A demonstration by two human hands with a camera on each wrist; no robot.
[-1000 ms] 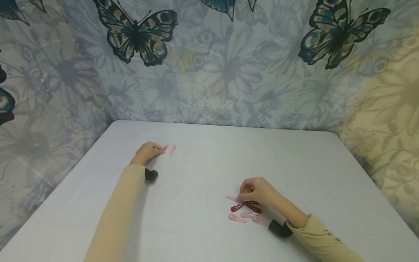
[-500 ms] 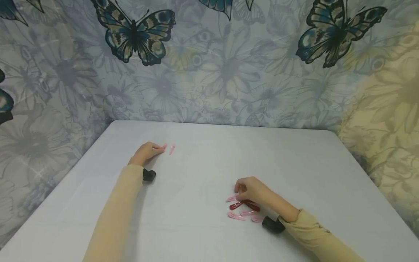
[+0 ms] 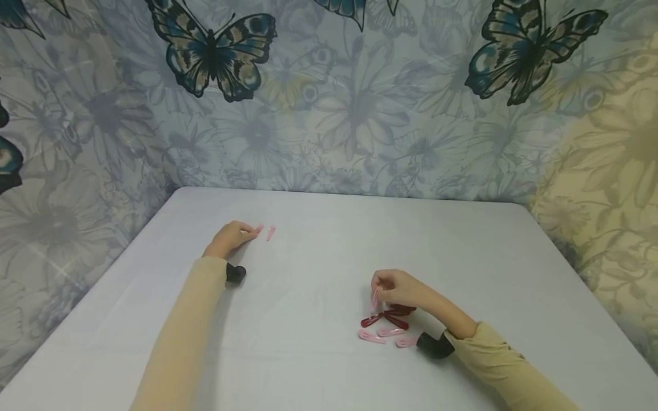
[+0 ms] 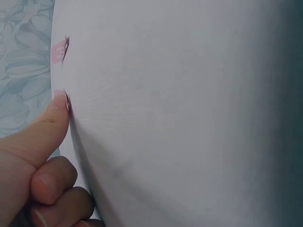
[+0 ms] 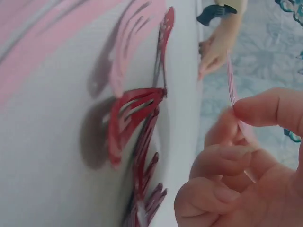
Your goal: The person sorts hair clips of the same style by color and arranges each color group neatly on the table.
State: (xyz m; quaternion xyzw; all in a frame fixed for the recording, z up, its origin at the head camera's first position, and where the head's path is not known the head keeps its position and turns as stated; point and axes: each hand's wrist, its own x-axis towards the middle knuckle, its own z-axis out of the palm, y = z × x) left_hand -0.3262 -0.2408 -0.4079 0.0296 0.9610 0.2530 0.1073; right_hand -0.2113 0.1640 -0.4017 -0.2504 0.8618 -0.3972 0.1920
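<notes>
At the table's far left, my left hand [image 3: 229, 238] holds a pink snap hair clip [image 3: 259, 228] at the fingertips, the thumb lying on it in the left wrist view. A second pink hair clip [image 3: 271, 232] lies just to the right, apart from the hand. My right hand [image 3: 400, 287] pinches another pink hair clip [image 5: 230, 80] between thumb and index finger, raised off the table. Beneath that hand is a cluster of several dark red hair clips [image 3: 397, 322], partly hidden by it. Nearer lie three pink hair clips [image 3: 371, 337].
All the clips are on a white table [image 3: 298, 319]. Patterned cloth with butterflies [image 3: 360, 114] rises behind and at both sides. Each wrist wears a black camera [image 3: 434, 346].
My right hand has picked a pink hair clip up from beside the red ones and lifted it slightly away. My left hand stays at its clip.
</notes>
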